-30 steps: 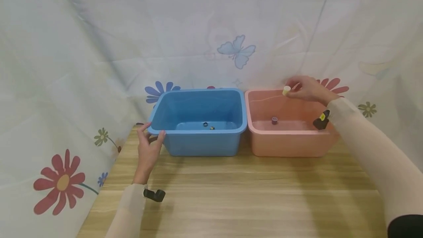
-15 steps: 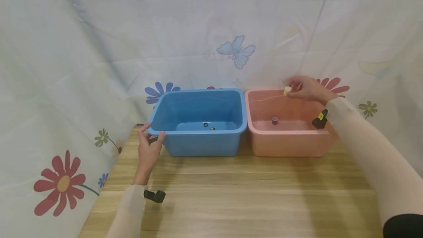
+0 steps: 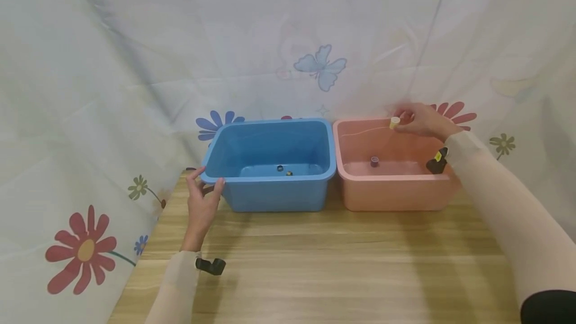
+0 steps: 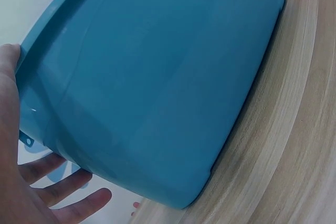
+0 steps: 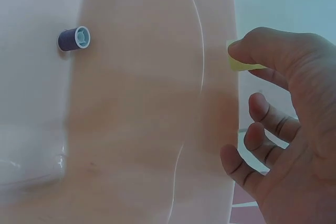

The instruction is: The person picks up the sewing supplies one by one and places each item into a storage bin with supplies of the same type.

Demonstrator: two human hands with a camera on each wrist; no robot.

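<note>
My right hand (image 3: 424, 120) pinches a small pale yellow thread spool (image 3: 394, 122) between thumb and forefinger, above the back rim of the pink tub (image 3: 396, 179). Its other fingers are loosely bent, as the right wrist view shows. Down in that tub lies a purple thread spool (image 5: 69, 39) with a white end. My left hand (image 3: 201, 209) holds the front left corner of the blue tub (image 3: 274, 195), thumb on the long side at the rim and fingers around the short end. Inside the blue tub are a small dark ring-like thing (image 3: 280, 168) and a small yellow-and-dark piece (image 3: 289, 174).
Both tubs stand side by side on a wooden table (image 3: 315, 264), close to a pale curtain (image 3: 252, 39) printed with flowers and butterflies. Wood surface extends in front of the tubs. A small black camera sits at each wrist.
My right hand has shifted slightly to the right with the yellow spool still pinched. The left hand keeps its place on the blue tub's corner.
</note>
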